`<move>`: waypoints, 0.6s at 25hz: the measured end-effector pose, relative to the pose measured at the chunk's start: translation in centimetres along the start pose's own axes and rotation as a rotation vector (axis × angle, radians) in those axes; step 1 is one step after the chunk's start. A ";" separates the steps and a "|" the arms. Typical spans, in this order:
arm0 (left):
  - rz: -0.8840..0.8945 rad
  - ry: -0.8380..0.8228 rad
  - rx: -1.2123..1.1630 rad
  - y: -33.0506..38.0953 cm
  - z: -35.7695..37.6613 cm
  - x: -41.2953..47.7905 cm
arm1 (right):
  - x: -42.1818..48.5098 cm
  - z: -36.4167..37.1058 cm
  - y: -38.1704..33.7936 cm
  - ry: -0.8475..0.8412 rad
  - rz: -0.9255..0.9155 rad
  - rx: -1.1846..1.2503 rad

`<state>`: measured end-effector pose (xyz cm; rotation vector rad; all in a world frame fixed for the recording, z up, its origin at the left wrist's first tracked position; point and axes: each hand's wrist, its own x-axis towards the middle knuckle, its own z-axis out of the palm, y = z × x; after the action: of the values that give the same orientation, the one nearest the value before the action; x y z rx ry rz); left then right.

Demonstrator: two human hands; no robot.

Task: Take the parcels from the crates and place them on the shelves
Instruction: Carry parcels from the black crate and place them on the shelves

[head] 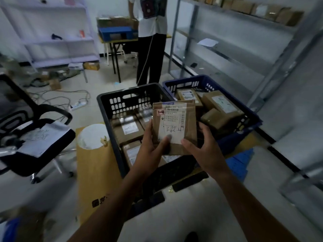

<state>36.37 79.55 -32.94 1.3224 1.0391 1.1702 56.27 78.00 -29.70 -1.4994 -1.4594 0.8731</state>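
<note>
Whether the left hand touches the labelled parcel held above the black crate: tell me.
Touching. The head view shows the left hand gripping the parcel, thumb pressed on its front face.

The parcel (174, 127) bears a white label (172, 119) whose top line begins "520"; the digits after it are too blurred to be sure of. Below runs a barcode (172, 110), with another down the right edge, and small print that cannot be read. A red-framed stamp (160, 112) sits at the label's upper left, its mark unclear. Handwritten strokes lower down are illegible. The cardboard sheet (95, 172) on the floor carries a dark logo (100, 201) with unreadable characters. The crate parcels' labels (130, 128) are blurred.
</note>
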 end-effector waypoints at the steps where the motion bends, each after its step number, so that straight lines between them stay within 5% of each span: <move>1: -0.009 -0.045 0.013 0.3 1.5 -0.4 | -1.3 -1.5 0.5 0.040 0.017 0.003; 9: -0.009 -0.400 0.188 0.8 19.2 -4.3 | -16.4 -17.7 7.5 0.461 0.178 -0.017; 15: 0.338 -0.565 0.688 -0.3 40.5 -12.2 | -34.1 -33.2 14.4 0.778 0.290 0.029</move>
<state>74.60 61.49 -33.61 2.2768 0.8313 0.5916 89.76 41.33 -32.22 -1.7770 -0.6675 0.3778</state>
